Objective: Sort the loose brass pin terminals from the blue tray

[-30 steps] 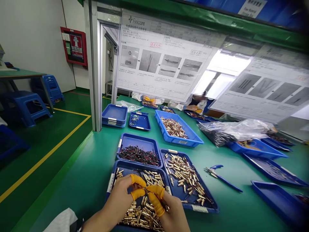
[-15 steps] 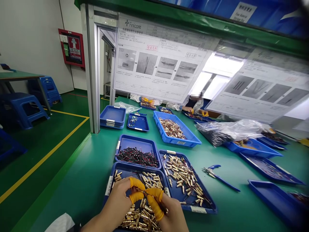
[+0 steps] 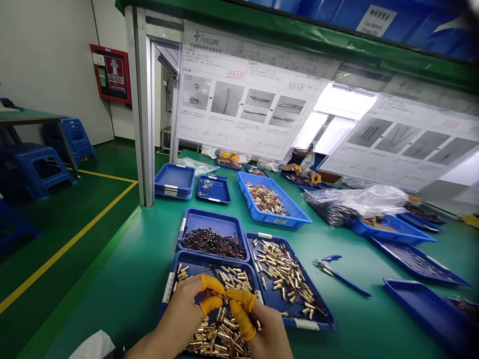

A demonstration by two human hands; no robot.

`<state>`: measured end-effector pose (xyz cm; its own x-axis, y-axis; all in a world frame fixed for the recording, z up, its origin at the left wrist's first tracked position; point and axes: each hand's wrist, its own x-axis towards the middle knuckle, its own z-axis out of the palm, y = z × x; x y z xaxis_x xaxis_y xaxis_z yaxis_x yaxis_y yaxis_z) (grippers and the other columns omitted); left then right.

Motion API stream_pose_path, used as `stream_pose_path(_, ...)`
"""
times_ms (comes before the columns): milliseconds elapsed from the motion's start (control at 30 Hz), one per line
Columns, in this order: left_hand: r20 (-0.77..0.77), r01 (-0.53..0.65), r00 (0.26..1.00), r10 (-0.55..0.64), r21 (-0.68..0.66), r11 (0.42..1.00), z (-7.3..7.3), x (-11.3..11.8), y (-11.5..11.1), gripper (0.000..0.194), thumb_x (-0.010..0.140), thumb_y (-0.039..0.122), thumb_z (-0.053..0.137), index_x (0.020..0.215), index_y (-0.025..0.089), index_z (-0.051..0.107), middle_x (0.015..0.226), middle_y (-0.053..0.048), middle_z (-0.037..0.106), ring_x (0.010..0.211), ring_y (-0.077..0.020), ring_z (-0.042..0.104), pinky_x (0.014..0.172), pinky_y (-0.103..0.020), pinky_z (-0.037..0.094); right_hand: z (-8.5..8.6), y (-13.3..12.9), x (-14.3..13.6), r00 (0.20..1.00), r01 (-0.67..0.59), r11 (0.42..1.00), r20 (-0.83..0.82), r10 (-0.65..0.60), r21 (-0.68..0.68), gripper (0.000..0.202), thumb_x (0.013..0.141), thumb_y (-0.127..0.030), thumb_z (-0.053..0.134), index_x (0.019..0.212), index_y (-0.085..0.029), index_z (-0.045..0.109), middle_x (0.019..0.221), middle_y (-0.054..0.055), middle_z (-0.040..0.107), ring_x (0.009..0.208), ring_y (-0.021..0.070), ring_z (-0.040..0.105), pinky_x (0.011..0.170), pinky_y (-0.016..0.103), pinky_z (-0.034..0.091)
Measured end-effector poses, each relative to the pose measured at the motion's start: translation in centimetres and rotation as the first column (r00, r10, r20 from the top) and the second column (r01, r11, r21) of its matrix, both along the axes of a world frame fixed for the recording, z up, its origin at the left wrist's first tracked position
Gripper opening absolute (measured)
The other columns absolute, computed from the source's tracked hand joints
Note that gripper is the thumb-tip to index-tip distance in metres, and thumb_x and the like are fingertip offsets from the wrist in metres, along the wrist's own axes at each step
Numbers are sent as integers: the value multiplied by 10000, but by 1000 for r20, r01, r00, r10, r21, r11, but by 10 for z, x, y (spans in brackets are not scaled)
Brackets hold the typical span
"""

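Note:
My left hand point(image 3: 190, 304), with yellow finger cots on thumb and forefinger, pinches one end of a thin dark wire point(image 3: 225, 297). My right hand point(image 3: 262, 319), in the same yellow cots, closes on the wire from the other side, and the fingertips nearly meet. A small brass end point(image 3: 258, 325) shows by the right fingers; whether it belongs to the wire is hidden. Both hands are above a blue tray point(image 3: 170, 279) of loose brass tubes point(image 3: 220, 333). Behind it a tray point(image 3: 211, 218) holds black and red wires point(image 3: 213, 243).
To the right, another tray point(image 3: 318, 323) holds wired brass tubes point(image 3: 280, 267). Blue-handled cutters point(image 3: 342, 274) lie beyond it. Farther back stand a light-blue bin point(image 3: 292, 219), stacked trays point(image 3: 174, 177) and a plastic bag point(image 3: 359, 202). Co-workers' hands point(image 3: 228, 156) are across the table.
My right fingers have shifted slightly around the wire, and less of it shows between the fingertips. My left hand stays in place. A co-worker's hands at the back have moved a little.

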<state>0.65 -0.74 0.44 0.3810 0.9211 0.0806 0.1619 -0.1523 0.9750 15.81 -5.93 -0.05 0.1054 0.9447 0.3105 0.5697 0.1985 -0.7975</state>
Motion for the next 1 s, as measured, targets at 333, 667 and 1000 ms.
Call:
stream_pose_path(333, 9, -3, 1000, 3, 21, 1000, -2, 0, 1, 175, 692, 59, 614, 771, 199, 687, 791, -13, 686, 745, -180, 603, 684, -250, 461, 3, 0, 4, 983, -41, 998, 176, 50, -55, 299, 846, -335, 478, 695, -148, 654, 533, 41, 629, 460, 163, 568, 422, 197, 411)
stream_pose_path(667, -133, 102, 989, -67, 275, 956, -10, -1, 0, 219, 717, -52, 575, 767, 144, 658, 824, -54, 648, 784, -192, 595, 688, -256, 454, -1, 1, 5, 989, -94, 987, 99, 107, -129, 245, 858, -338, 456, 703, -178, 556, 594, 31, 616, 522, 157, 546, 462, 210, 378)
stream_pose_path(1000, -295, 256, 943, -155, 340, 905, -13, -1, -3, 111, 776, 27, 593, 746, 110, 660, 778, -81, 670, 747, -210, 620, 662, -272, 473, -21, -1, 5, 997, -71, 990, 5, 73, -120, 266, 841, -427, 491, 686, -211, 483, 524, -37, 505, 473, 123, 457, 417, 194, 348)
